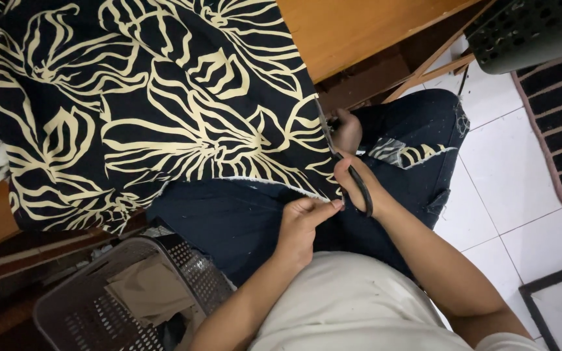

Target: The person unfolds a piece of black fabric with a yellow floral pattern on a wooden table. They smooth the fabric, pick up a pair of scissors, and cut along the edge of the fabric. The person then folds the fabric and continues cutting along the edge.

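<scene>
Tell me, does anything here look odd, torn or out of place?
Nothing looks damaged. The right hand works scissors along the edge of the patterned fabric, and the left hand pinches its corner. A cut scrap of the same print lies on the person's lap, and pale lint specks dot the dark trousers.

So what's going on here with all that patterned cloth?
A seated person is cutting a black fabric with a cream leaf pattern that hangs off a wooden table onto their lap. The right hand works black-handled scissors along the cloth's right edge, while the left hand pinches the lower corner taut. A small offcut lies on their dark trousers, and a grey plastic basket sits on the floor beside them.
</scene>
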